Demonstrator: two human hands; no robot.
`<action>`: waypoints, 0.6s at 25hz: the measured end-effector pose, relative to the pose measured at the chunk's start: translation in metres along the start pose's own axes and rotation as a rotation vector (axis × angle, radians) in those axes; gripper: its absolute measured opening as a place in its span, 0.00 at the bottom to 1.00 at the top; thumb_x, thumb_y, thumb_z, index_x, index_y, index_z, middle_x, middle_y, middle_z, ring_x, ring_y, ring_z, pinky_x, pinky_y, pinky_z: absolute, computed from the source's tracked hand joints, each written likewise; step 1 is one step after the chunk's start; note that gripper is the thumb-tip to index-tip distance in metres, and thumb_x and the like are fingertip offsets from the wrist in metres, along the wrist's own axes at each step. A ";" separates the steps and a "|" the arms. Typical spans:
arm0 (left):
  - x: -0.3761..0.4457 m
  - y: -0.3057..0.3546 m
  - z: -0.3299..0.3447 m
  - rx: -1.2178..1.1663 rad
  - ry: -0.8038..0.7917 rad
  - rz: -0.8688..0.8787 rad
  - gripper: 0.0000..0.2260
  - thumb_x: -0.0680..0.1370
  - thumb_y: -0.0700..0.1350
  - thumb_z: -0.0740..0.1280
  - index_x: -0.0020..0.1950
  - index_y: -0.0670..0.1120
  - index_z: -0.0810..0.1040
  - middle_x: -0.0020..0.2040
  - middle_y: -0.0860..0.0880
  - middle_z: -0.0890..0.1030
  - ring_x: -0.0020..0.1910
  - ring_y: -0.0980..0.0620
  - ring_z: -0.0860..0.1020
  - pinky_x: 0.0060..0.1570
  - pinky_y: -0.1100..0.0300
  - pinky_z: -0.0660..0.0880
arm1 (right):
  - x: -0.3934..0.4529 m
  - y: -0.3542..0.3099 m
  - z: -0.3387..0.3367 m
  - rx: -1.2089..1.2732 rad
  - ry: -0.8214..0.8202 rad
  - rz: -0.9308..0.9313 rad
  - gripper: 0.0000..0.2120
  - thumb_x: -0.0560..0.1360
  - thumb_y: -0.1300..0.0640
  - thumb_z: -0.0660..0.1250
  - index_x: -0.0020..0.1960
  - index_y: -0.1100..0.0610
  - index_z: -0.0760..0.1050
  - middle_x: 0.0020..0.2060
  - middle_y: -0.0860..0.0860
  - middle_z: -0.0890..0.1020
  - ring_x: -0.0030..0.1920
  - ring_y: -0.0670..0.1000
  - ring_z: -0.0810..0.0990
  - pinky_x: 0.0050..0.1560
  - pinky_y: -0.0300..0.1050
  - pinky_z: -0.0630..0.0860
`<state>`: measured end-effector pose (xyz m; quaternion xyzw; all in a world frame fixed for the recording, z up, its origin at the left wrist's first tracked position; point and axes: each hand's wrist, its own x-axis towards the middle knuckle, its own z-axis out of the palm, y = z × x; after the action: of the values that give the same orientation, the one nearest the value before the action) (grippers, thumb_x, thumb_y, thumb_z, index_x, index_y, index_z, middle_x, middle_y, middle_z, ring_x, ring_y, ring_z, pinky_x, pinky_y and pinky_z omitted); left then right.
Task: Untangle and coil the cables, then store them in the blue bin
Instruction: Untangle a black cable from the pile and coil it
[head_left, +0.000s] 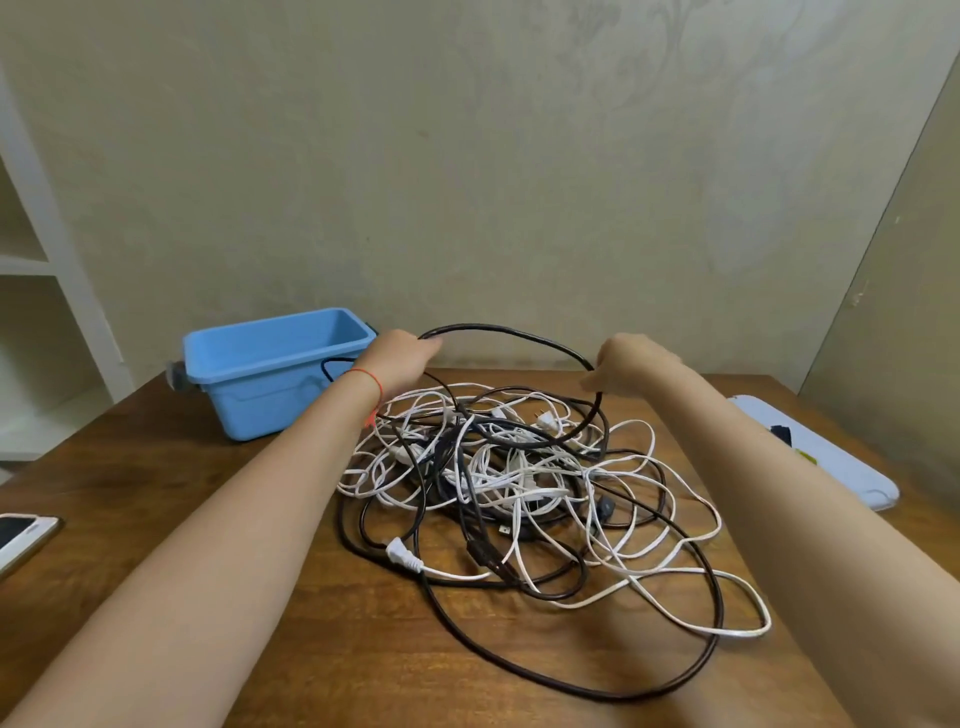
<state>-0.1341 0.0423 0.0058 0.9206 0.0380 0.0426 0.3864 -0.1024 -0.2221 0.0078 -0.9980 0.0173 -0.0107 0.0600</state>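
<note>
A tangle of black and white cables (519, 483) lies in the middle of the wooden table (156, 467). A thick black cable (511, 332) arches up from the heap between my hands. My left hand (400, 358) grips one end of that arch, and my right hand (631, 366) pinches the other side. A white plug (402, 555) rests at the heap's near edge. The blue bin (270, 371) stands at the back left, just left of my left hand, with a thin black loop showing against its front wall.
A phone (23, 535) lies at the table's left edge. A white flat board (821, 452) sits at the right edge. A white shelf unit (36, 270) stands to the left, and the wall runs close behind the table.
</note>
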 end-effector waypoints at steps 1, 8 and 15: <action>0.000 0.000 0.003 -0.191 -0.031 -0.079 0.19 0.83 0.54 0.57 0.35 0.46 0.66 0.28 0.45 0.69 0.25 0.47 0.65 0.27 0.62 0.60 | -0.001 -0.004 0.002 0.030 -0.043 -0.009 0.13 0.75 0.50 0.69 0.45 0.61 0.78 0.35 0.53 0.79 0.34 0.53 0.77 0.33 0.42 0.71; -0.004 0.002 0.010 -0.206 -0.154 0.104 0.13 0.77 0.56 0.68 0.39 0.48 0.77 0.26 0.53 0.65 0.23 0.54 0.63 0.24 0.65 0.59 | -0.025 -0.025 -0.008 1.142 -0.471 -0.130 0.13 0.81 0.52 0.64 0.44 0.61 0.74 0.25 0.52 0.77 0.23 0.48 0.75 0.25 0.38 0.72; -0.012 0.015 0.032 0.070 -0.200 0.296 0.17 0.76 0.56 0.72 0.34 0.46 0.78 0.29 0.52 0.73 0.28 0.55 0.69 0.28 0.64 0.63 | -0.024 -0.048 -0.043 2.067 -0.105 -0.127 0.07 0.83 0.65 0.59 0.47 0.65 0.72 0.36 0.57 0.83 0.31 0.50 0.84 0.34 0.40 0.81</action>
<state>-0.1416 0.0084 -0.0061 0.9287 -0.1349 0.0058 0.3455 -0.1257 -0.1783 0.0555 -0.4581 -0.0556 0.0202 0.8869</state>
